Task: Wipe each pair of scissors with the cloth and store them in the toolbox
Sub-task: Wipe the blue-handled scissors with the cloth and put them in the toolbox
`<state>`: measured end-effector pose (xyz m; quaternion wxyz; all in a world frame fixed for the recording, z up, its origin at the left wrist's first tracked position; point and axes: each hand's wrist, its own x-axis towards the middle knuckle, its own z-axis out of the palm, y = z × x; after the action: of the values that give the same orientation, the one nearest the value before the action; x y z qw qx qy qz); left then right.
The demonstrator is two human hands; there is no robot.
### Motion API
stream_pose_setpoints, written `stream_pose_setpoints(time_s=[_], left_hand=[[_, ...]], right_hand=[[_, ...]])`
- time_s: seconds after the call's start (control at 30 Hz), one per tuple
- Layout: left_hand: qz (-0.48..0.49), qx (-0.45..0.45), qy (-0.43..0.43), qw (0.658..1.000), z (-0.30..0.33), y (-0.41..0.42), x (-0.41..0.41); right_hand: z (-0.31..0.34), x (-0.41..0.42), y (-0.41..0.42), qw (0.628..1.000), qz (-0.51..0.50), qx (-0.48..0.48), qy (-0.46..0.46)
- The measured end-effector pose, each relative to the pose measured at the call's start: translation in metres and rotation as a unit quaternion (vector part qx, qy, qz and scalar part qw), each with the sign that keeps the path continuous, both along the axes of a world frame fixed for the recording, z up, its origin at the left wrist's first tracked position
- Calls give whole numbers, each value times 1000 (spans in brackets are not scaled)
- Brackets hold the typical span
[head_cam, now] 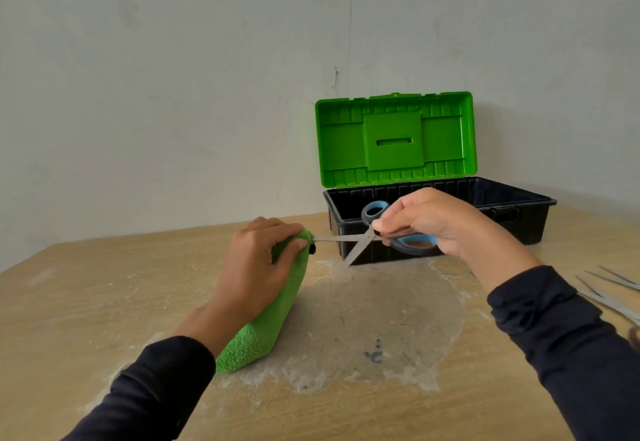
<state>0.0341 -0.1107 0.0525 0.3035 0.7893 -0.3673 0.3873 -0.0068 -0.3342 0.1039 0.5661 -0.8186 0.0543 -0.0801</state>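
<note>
Toolbox (519,213) stands behind held scissors (363,239); cloth (273,316) lies left.

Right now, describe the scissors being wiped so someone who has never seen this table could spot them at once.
Find the toolbox with its green lid up at the back of the table. Just in front of it, the right hand holds the scissors with their blades spread, one blade in the green cloth gripped by the left hand. Blue-grey handles and being off the table distinguish them from the spare scissors at the right edge.

No legible text or labels anywhere.
</note>
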Motion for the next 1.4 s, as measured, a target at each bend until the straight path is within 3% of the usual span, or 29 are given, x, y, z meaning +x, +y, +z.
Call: stream_pose_setpoints(time_s=[0.23, 0.43, 0.67, 0.83, 1.0, 1.4], left_hand=[[25, -129, 123, 984, -1, 6, 9], [29, -160, 177, 971, -1, 11, 14], [-23, -189, 271, 943, 0, 12, 12], [-54, -223, 298, 927, 4, 17, 12], [-98, -197, 313, 924, 7, 9, 5], [-113, -175, 327, 922, 5, -5, -4]], right_hand=[[1, -2, 5, 966, 121, 226, -25], [-7, 2, 9, 943, 163, 288, -42], [-19, 9, 20, 972, 49, 200, -110], [-16, 6, 13, 981, 65, 162, -83], [-16, 4, 15, 983, 99, 120, -99], [-32, 11, 39, 963, 148, 67, -214]])
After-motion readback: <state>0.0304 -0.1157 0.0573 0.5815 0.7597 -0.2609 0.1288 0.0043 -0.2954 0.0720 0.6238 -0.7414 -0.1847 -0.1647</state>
